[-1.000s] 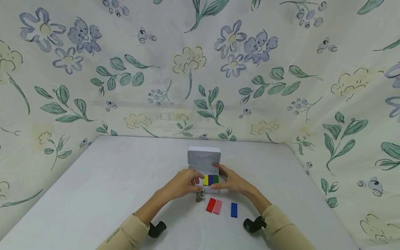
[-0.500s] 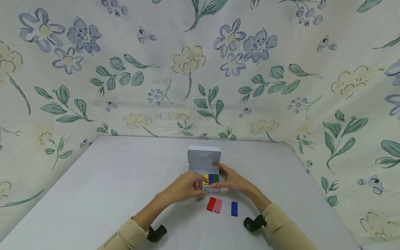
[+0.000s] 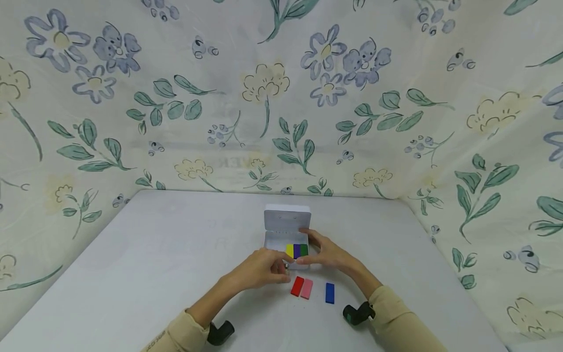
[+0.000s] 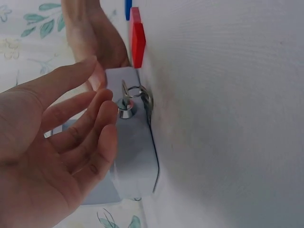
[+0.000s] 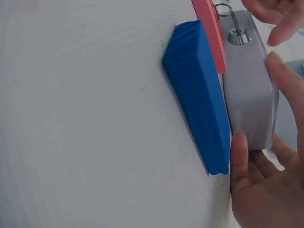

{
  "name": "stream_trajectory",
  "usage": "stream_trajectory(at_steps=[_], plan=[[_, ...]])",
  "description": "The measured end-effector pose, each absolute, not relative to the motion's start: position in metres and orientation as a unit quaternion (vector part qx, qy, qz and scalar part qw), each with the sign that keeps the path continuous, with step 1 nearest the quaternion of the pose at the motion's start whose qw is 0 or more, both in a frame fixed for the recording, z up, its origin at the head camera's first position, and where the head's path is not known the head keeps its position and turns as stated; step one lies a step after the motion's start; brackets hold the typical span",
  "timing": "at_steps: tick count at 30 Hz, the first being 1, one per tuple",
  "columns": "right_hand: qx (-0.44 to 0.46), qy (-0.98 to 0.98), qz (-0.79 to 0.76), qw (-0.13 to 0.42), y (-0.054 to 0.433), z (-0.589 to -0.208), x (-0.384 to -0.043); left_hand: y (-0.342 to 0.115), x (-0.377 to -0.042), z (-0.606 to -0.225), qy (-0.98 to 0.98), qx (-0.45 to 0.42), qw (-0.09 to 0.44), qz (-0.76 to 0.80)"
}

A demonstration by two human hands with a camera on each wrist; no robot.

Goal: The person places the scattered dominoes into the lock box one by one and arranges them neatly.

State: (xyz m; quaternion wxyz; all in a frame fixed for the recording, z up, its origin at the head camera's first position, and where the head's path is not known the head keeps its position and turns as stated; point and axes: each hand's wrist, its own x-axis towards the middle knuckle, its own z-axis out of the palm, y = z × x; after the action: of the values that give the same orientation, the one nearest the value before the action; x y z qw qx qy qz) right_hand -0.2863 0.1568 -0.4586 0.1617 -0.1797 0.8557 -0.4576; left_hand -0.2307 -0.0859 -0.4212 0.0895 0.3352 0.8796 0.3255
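A small grey metal lockbox [image 3: 287,220] stands with its lid up, holding yellow [image 3: 289,250], purple [image 3: 296,251] and green [image 3: 304,250] blocks side by side. On its front, a key [image 4: 125,89] sits in the silver lock [image 4: 126,110], with a ring and more keys hanging from it. My left hand [image 3: 263,269] hovers by the lock, fingers loosely bent and fingertips close beside the key, thumb apart. With my right hand [image 3: 327,252] I hold the right end of the box, digits spread around its front and back.
In front of the box, a red block [image 3: 297,286] and a pink block [image 3: 306,289] lie next to each other. A blue block [image 3: 330,293] lies farther right. The white table [image 3: 184,220] meets a floral cloth backdrop [image 3: 228,73] behind and at the sides.
My left hand has come down and toward me from over the box's left part to the lock in front, now covering the hanging keys in the head view. My right hand stays on the box.
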Motion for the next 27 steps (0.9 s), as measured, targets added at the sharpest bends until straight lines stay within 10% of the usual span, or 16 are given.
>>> stream_trajectory(at_steps=[27], plan=[[-0.175, 0.855, -0.462, 0.160, 0.156, -0.458, -0.285, -0.073, -0.227, -0.434, 0.884, 0.294, 0.187, 0.311]])
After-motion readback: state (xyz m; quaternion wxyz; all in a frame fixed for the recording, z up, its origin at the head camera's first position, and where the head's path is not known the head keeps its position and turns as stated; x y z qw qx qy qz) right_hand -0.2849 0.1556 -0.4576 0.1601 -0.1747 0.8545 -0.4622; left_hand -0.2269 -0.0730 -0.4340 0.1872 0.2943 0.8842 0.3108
